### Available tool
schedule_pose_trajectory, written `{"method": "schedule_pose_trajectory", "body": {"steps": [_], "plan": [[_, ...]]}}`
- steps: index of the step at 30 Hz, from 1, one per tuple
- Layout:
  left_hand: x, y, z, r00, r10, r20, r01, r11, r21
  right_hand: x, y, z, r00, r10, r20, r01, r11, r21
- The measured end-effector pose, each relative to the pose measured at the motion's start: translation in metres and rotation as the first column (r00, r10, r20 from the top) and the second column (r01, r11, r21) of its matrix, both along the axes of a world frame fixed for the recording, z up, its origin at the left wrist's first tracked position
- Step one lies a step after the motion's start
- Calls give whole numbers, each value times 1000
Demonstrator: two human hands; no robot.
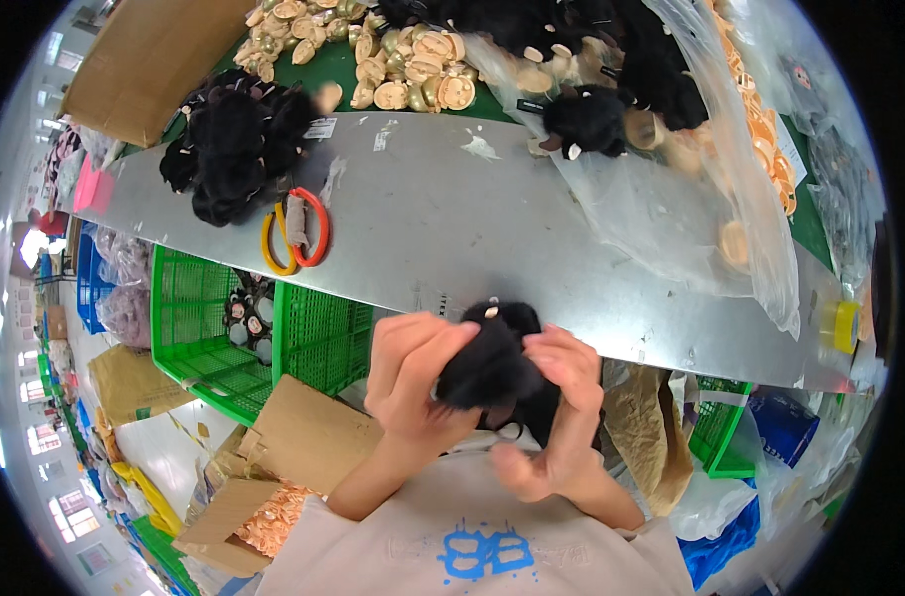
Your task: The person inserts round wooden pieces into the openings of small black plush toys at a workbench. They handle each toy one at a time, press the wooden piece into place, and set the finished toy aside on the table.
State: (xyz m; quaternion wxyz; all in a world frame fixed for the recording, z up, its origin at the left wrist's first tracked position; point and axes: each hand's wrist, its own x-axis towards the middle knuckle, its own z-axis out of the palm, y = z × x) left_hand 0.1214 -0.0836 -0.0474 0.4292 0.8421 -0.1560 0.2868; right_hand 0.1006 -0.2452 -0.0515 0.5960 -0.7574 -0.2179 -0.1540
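A black furry plush piece (pixel 487 368) is held up in front of my chest, just off the near edge of the metal table (pixel 403 199). My left hand (pixel 413 372) has its fingers curled and pinches the plush from the left. On the other side, the fingers of my right hand (pixel 567 397) press against the fur, while its thumb sticks out lower down. A small pale bit shows on top of the plush. Its underside is partly hidden by my hands.
Scissors (pixel 321 233) with red and yellow handles lie beside a pile of black plush pieces (pixel 229 149). Beige moulded faces (pixel 423 65) are heaped at the back. A clear plastic bag (pixel 651 219) spreads on the right. Below left are a green crate (pixel 318 333) and a cardboard box (pixel 209 521).
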Motion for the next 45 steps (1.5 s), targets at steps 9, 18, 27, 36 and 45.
{"method": "schedule_pose_trajectory", "body": {"steps": [9,18,27,36,45], "plan": [[-30,-6,1,837,-333,-435,161,908,-387,11,3,-10,788,138,-600,211,855,473],[-27,1,3,716,-396,-575,-44,797,-603,4,-3,-13,781,217,-585,4,936,352],[-26,-1,9,735,-386,-558,-15,813,-582,-3,2,-4,690,249,-680,-66,957,284],[-30,-11,-8,885,-272,-378,93,898,-430,-15,6,-4,551,372,-747,44,881,471],[-32,1,-9,891,-240,-386,53,898,-436,-18,2,-9,526,223,-821,245,884,397]]}}
